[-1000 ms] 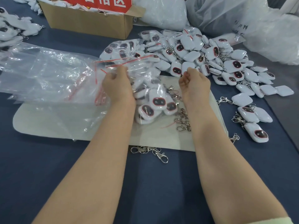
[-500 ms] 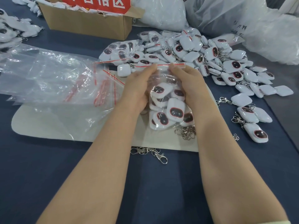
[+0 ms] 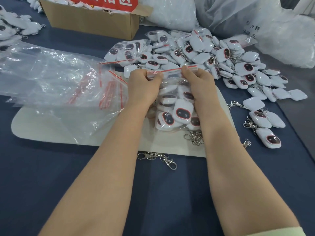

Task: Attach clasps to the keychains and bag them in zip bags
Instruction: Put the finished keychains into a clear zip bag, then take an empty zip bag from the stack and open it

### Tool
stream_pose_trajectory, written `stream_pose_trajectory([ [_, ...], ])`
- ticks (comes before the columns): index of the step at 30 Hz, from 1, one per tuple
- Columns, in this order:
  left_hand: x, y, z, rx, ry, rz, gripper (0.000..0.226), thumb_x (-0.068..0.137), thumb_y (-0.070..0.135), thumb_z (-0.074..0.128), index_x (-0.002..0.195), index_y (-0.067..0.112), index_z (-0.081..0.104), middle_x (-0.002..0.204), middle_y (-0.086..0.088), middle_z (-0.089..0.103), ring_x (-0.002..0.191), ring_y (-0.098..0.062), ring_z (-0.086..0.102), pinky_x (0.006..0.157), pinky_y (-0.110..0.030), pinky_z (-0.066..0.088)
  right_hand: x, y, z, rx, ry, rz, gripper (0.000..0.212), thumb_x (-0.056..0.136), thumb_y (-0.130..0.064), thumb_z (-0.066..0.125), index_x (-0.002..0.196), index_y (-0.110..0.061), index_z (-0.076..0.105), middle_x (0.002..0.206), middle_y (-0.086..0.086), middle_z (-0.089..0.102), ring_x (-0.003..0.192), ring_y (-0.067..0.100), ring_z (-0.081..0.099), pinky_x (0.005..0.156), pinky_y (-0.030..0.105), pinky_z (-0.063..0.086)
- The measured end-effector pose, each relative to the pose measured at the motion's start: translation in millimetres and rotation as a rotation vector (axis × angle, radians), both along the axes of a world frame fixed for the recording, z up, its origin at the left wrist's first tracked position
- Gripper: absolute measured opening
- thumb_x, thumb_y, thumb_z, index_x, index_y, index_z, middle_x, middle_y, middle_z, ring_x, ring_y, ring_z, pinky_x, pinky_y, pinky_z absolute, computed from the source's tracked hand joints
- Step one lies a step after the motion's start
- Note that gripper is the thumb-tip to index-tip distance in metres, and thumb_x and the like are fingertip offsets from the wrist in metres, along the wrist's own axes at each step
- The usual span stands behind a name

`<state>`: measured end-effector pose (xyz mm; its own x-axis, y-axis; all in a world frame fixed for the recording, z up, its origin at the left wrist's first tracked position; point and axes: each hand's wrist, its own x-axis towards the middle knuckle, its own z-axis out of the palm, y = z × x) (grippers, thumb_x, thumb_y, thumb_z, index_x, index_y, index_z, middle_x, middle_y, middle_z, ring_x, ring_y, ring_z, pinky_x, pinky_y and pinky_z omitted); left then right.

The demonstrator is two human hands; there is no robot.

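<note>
Keychains [image 3: 12, 29] are lying at the far left edge of the blue table [image 3: 51, 176]. Near them a loose stack of empty zip bags [image 3: 56, 82] is spreading over the left half of a white mat [image 3: 42, 132], crowding the left hand's side. A cardboard box [image 3: 90, 23] is standing behind them.

The left hand [image 3: 143, 87] is pinching the red strip [image 3: 172, 71] of a filled zip bag [image 3: 172, 108] near its left end, fingers [image 3: 154, 78] curled tight on the plastic. The bag is hanging between both wrists and resting on the mat, packed with white keychains. The right hand [image 3: 200, 84] is pinching the same strip further right, thumb and fingers closed narrowly on it.

Loose clasps [image 3: 156, 157] are lying on the cloth just in front of the mat, and more clasps [image 3: 194, 137] are sitting beside the right wrist. A big pile of keychains [image 3: 221, 57] is touching the mat's far right corner, with large plastic sacks [image 3: 281, 40] behind it.

Half a second ago the fingertips were almost meeting at the strip's middle; now they are sitting further apart along it.

Bare cloth is stretching toward the near edge under both forearms.
</note>
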<state>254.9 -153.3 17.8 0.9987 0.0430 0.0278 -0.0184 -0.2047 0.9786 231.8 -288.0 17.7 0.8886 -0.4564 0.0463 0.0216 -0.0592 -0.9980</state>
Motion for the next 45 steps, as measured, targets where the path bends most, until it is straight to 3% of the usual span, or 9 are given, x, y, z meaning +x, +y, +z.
stream_pose_trajectory([
  [7,1.1,0.9,-0.4,-0.013,-0.005,0.069,0.029,0.092,0.018,0.058,0.063,0.017,0.059,0.061,0.005,0.056,0.058,-0.007,0.052,0.059,-0.017,0.042,-1.1,-0.3,0.1,0.052,0.038,-0.063,0.025,0.092,-0.028,0.064,0.072,-0.013,0.061,0.054,-0.009,0.060,0.044,0.000,0.055,0.042,0.013,0.043],
  [14,2.1,7.1,-1.2,0.138,-0.150,0.122,0.024,0.096,0.021,0.051,0.088,0.006,0.067,0.082,-0.001,0.063,0.078,-0.014,0.056,0.067,-0.016,0.040,-1.6,-2.5,2.3,-0.083,0.045,-0.060,0.031,0.091,-0.030,0.065,0.085,0.001,0.067,0.077,0.012,0.061,0.071,0.019,0.055,0.076,0.042,0.054],
  [18,0.6,5.8,1.8,0.105,-0.170,0.099,0.022,0.098,0.024,0.048,0.090,0.010,0.063,0.089,-0.001,0.067,0.074,-0.012,0.060,0.069,-0.019,0.044,-3.3,-12.0,16.0,-0.431,0.140,-0.063,0.036,0.092,-0.037,0.061,0.089,-0.004,0.074,0.045,-0.014,0.046,0.048,0.003,0.040,0.058,0.021,0.036],
  [22,-4.4,3.2,12.8,-0.081,-0.125,0.086,0.023,0.100,0.017,0.044,0.081,0.011,0.055,0.068,-0.001,0.065,0.046,-0.002,0.059,0.057,-0.026,0.051,-5.8,-10.5,39.0,-0.562,0.184,-0.009,0.033,0.093,-0.034,0.059,0.076,-0.009,0.072,0.031,-0.013,0.037,0.029,0.004,0.031,0.037,0.013,0.027],
  [28,-1.7,-1.3,58.1,-0.230,-0.252,0.232,0.024,0.101,0.015,0.041,0.077,0.014,0.047,0.067,-0.003,0.065,0.065,-0.014,0.068,0.076,-0.036,0.056,9.2,28.0,73.1,-0.249,-0.002,0.056,0.030,0.098,-0.021,0.053,0.070,-0.010,0.059,0.056,0.000,0.064,0.050,0.012,0.060,0.053,0.020,0.046],
  [32,16.4,0.9,93.1,-0.224,-0.458,0.332,0.029,0.099,0.007,0.040,0.071,0.015,0.039,0.073,-0.004,0.060,0.070,-0.018,0.059,0.071,-0.019,0.046,39.1,56.3,95.3,-0.096,-0.354,-0.045,0.021,0.096,-0.010,0.052,0.076,-0.012,0.054,0.072,0.004,0.065,0.066,0.014,0.057,0.071,0.030,0.046],
  [36,30.6,7.4,78.8,-0.156,-0.337,0.339,0.023,0.099,0.013,0.040,0.077,0.011,0.039,0.072,0.005,0.046,0.066,-0.011,0.047,0.064,-0.015,0.040,58.2,77.5,74.2,-0.100,-0.293,0.110,0.025,0.098,-0.017,0.052,0.117,-0.002,0.056,0.109,0.004,0.060,0.099,0.014,0.056,0.093,0.031,0.045],
  [40,35.1,12.8,27.8,-0.052,0.015,0.265,0.035,0.096,0.021,0.045,0.124,0.001,0.047,0.125,-0.011,0.053,0.115,-0.024,0.051,0.098,-0.031,0.041,59.4,71.2,25.1,-0.505,0.147,0.198,0.042,0.095,-0.012,0.048,0.137,-0.006,0.048,0.139,0.009,0.052,0.128,0.020,0.048,0.103,0.024,0.035],
  [45,22.2,4.3,13.4,-0.070,0.037,0.239,0.042,0.093,0.014,0.045,0.133,0.003,0.044,0.143,-0.013,0.037,0.125,-0.024,0.044,0.103,-0.032,0.036,45.9,63.0,14.4,-0.585,0.085,0.031,0.031,0.090,-0.006,0.048,0.112,-0.008,0.070,0.116,0.007,0.068,0.102,0.016,0.059,0.075,0.014,0.036],
])
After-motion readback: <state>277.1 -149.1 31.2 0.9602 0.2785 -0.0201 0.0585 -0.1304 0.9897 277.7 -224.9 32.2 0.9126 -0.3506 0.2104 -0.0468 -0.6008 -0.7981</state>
